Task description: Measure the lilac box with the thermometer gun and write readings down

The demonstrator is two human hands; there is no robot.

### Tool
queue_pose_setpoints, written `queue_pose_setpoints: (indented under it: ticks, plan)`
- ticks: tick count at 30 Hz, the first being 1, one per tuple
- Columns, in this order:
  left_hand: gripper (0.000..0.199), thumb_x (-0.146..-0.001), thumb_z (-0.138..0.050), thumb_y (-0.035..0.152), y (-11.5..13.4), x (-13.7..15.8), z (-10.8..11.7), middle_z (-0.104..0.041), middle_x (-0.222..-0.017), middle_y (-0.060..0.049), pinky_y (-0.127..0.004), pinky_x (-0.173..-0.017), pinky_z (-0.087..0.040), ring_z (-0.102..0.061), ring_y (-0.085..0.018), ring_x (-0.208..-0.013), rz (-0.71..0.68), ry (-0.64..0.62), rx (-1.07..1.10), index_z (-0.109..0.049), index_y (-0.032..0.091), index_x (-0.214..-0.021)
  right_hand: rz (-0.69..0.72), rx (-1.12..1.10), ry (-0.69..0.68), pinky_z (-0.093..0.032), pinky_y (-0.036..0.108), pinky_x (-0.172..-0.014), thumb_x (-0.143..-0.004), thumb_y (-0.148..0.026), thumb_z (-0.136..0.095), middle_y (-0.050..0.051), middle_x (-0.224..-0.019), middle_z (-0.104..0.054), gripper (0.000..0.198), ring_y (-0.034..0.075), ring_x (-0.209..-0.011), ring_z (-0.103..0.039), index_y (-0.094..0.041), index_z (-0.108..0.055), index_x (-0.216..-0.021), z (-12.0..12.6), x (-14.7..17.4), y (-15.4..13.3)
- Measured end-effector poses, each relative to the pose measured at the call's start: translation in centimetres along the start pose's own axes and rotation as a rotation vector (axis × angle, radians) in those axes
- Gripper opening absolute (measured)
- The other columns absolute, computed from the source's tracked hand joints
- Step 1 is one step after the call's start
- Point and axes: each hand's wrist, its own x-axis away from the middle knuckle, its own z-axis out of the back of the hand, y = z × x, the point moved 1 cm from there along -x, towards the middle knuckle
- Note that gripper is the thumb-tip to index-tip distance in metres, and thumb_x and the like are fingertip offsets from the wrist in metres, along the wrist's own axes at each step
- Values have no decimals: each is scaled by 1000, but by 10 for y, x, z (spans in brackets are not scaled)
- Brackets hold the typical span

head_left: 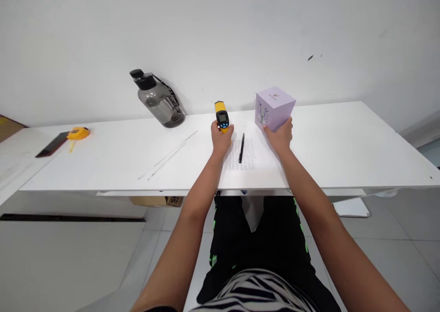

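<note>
Striped shirt (257, 293), bottom centre, nearest. Yellow-black handheld meter (222, 117), frame centre, grasped by handle in left hand (221, 139), probably to leave screen (222, 118) readable. Purple box (275, 105), right of centre, clasped low across sides by right hand (281, 136), presumably for steadiness. Both arms (198, 202) stretched forward, nearly straight; pen (241, 148) on paper (250, 158) between.
</note>
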Motion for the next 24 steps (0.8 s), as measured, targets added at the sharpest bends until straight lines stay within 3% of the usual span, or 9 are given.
queue_pose_setpoints:
  ticks: [8, 18, 20, 24]
  plan:
    - [41, -76, -78, 29, -15, -6, -3, -59, -106, -4, -31, -85, -47, -56, -15, -90, -42, -22, 49, -56, 24, -111, 11, 7, 7, -30, 54, -121, -78, -53, -69, 24, -161, -29, 107, 37, -148, -35, -14, -8, -157, -2, -4, 5]
    - [29, -79, -74, 26, -6, -3, -2, -56, -96, -1, -31, -86, -45, -56, -15, -89, -15, -1, 19, -55, 22, -101, 36, 35, 14, -29, 57, -119, -76, -53, -69, 23, -158, -30, 108, 39, -147, -35, -15, -7, -157, -7, -8, 7]
    - [25, -80, -72, 24, -3, -2, 0, -55, -91, 0, -31, -85, -45, -56, -14, -86, 5, 3, 11, -54, 21, -97, 26, 49, 10, -31, 57, -118, -78, -53, -69, 22, -158, -33, 104, 37, -148, -35, -16, -12, -157, -2, -12, 9]
    - [22, -80, -71, 24, 5, -2, 3, -57, -89, 0, -31, -84, -44, -56, -14, -85, 31, -1, 24, -55, 21, -96, -2, 75, 81, -33, 56, -118, -85, -43, -62, 20, -156, -39, 76, 35, -146, -36, -16, -34, -151, 11, -21, 15]
